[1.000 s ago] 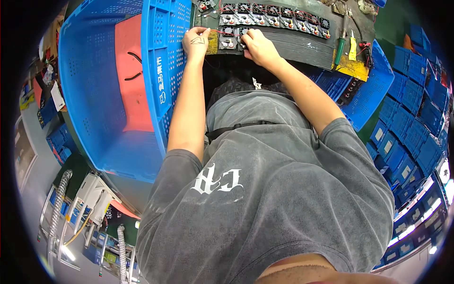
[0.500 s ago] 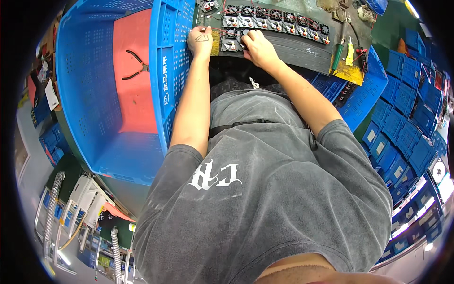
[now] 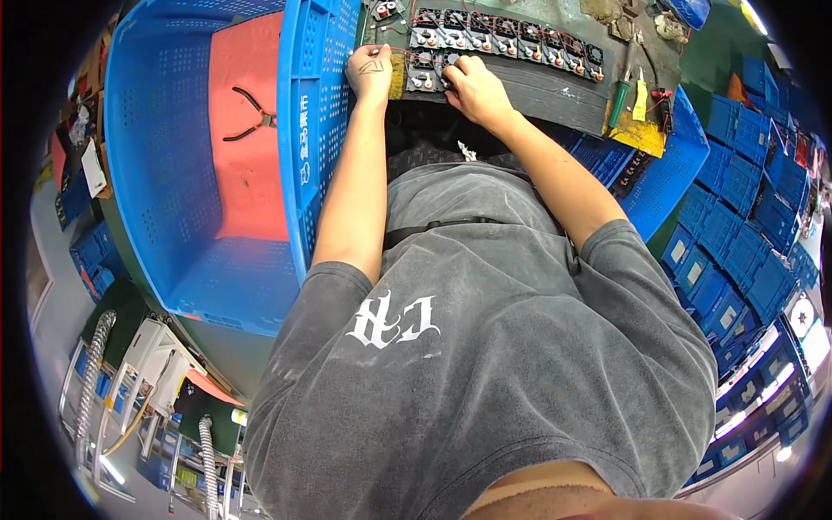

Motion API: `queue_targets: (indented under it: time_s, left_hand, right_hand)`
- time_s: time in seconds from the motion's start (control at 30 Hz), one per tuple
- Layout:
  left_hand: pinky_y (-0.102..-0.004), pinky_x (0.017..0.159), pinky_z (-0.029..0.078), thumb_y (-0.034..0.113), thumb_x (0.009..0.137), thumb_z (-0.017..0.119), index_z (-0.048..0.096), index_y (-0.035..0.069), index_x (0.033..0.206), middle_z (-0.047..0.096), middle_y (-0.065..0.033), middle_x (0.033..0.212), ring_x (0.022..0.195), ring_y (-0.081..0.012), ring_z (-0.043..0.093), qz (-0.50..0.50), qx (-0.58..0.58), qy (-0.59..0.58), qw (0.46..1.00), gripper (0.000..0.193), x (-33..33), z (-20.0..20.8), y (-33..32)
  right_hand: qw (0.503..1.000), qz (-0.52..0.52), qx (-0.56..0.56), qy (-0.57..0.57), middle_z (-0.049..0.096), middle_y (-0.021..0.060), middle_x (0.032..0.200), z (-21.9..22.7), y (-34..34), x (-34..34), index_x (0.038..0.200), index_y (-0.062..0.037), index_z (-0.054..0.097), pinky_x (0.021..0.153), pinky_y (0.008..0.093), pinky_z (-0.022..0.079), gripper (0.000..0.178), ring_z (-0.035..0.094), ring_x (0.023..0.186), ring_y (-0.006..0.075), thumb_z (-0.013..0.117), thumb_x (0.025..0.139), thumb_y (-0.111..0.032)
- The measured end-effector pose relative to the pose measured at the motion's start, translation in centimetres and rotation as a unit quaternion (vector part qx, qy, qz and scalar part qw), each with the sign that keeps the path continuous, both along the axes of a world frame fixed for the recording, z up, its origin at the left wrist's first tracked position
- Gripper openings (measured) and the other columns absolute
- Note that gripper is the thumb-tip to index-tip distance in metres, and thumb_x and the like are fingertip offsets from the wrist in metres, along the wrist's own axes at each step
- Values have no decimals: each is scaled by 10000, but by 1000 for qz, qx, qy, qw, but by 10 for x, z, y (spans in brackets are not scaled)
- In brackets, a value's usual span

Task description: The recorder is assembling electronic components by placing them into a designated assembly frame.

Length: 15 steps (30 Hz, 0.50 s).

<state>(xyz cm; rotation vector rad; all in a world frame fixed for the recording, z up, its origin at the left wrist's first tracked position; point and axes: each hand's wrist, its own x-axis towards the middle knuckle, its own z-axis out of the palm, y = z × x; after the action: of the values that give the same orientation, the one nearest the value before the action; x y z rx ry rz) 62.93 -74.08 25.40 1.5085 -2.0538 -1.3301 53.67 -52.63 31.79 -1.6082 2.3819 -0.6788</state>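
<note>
My left hand (image 3: 371,74) is closed in a pinch at the left end of the dark bench strip, with a thin red wire (image 3: 406,55) running from its fingertips toward the small fan modules. My right hand (image 3: 477,89) has its fingers closed round the near edge of a small black fan module (image 3: 451,59), which they partly cover. Just left of it sits another fan module (image 3: 423,81) with white and red fittings. Behind both hands, a row of similar black fan modules (image 3: 504,36) is joined by red wires.
A dark ridged board (image 3: 550,89) lies right of my right hand. Farther right are a green-handled screwdriver (image 3: 619,102) and a yellow tool (image 3: 640,100). On my left stands a tall blue crate (image 3: 295,221), with black pliers (image 3: 251,117) on a red sheet (image 3: 247,186) inside.
Both hands keep nearly the same places, with slight shifts of the left wrist and right fingers. The whole view has moved a little.
</note>
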Motion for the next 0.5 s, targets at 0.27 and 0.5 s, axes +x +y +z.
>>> queue_targets:
  time_s: [0.27, 0.5]
  left_hand:
    - [-323, 669, 522, 261, 908, 743, 765, 3, 883, 752, -70, 749, 670, -175, 689, 16, 88, 54, 994, 260, -3, 5, 0]
    - [-291, 593, 498, 218, 933, 732, 747, -13, 921, 744, -50, 734, 612, -122, 655, 25, 120, 85, 989, 233, 1, 12, 1]
  right_hand:
    - [1000, 6, 8, -2, 585, 119, 1106, 1, 2, 0, 1140, -77, 640, 898, 409, 540, 397, 577, 1065, 338, 805, 783, -137]
    - [1000, 7, -14, -16, 593, 113, 1106, -1, 5, 2, 1147, -81, 652, 888, 407, 546, 381, 583, 1055, 330, 802, 802, -143]
